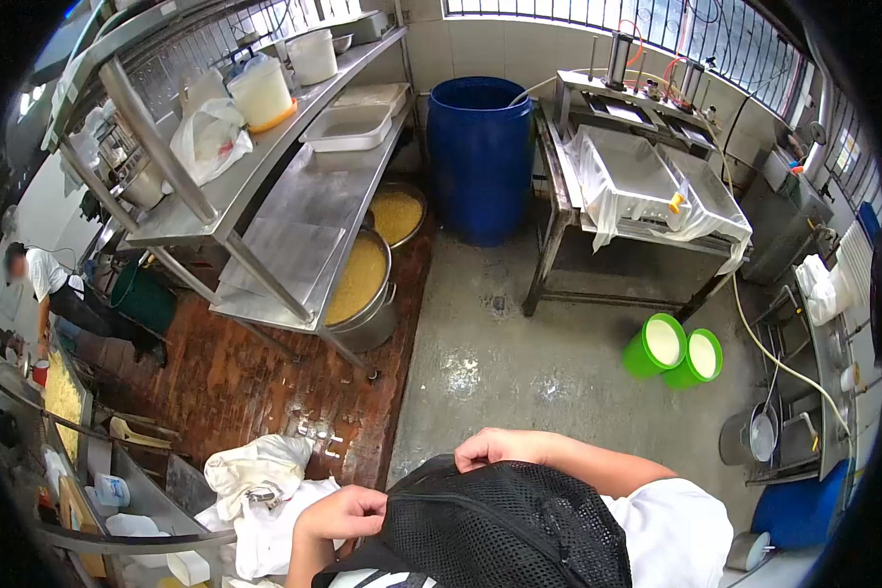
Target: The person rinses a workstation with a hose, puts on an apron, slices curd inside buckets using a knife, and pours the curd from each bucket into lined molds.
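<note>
A piece of black mesh fabric (510,519) with a seam is bunched up close in front of my chest; whether it is a bag or a garment I cannot tell. My left hand (346,515) is closed at its left edge, thumb and fingers pinched together. On the far edge, my right hand (490,447) grips the fabric with curled fingers. White cloths (265,490) lie in a heap just left of my left hand.
Green buckets of white liquid (661,343) stand on the wet floor at right. A blue barrel (480,162) is by the back wall. Steel shelving (284,235) with pots of yellow grainy food beneath lines the left. Another person (54,284) bends over a trough at far left.
</note>
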Action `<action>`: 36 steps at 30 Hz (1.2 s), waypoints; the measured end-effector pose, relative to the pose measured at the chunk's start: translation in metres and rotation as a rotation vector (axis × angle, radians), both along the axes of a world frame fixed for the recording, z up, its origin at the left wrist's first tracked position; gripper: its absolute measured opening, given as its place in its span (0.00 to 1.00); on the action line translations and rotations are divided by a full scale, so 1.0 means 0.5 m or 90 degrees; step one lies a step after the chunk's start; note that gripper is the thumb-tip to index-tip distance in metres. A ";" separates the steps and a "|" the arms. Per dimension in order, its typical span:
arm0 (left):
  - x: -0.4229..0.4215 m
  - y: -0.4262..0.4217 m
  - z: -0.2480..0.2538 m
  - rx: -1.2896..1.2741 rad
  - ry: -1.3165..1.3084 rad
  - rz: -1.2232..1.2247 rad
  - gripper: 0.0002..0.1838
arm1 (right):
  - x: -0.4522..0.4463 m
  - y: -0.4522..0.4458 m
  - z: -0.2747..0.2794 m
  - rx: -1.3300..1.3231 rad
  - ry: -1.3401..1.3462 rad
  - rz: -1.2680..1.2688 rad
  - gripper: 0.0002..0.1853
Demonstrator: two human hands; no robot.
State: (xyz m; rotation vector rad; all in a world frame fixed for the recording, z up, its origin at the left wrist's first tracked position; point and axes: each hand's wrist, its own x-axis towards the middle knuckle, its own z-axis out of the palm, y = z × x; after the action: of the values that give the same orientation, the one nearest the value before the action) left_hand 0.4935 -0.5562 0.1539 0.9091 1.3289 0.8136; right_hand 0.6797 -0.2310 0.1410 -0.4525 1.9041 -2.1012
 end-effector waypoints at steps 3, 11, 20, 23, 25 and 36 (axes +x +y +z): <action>0.032 0.099 0.010 0.020 -0.050 0.008 0.09 | 0.034 0.069 -0.010 0.073 -0.016 -0.025 0.16; 0.074 0.294 0.058 -0.070 -0.065 -0.044 0.11 | 0.132 0.168 -0.041 0.111 -0.034 -0.162 0.16; 0.048 0.421 0.055 -0.084 -0.022 -0.121 0.09 | 0.172 0.184 -0.055 0.174 0.031 -0.301 0.14; 0.042 0.457 0.001 0.004 0.021 -0.200 0.09 | 0.206 0.171 -0.034 0.164 0.014 -0.390 0.18; 0.046 0.481 0.001 0.024 0.053 -0.238 0.10 | 0.222 0.163 -0.024 0.176 -0.003 -0.410 0.21; 0.103 0.539 0.013 0.102 0.107 -0.320 0.12 | 0.302 0.133 -0.025 0.157 -0.019 -0.508 0.21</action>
State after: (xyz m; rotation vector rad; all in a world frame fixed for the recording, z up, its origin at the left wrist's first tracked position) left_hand 0.5450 -0.2865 0.1604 1.3924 1.1133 0.4620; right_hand 0.8308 -0.1647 0.1284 0.4769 2.5592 -2.1896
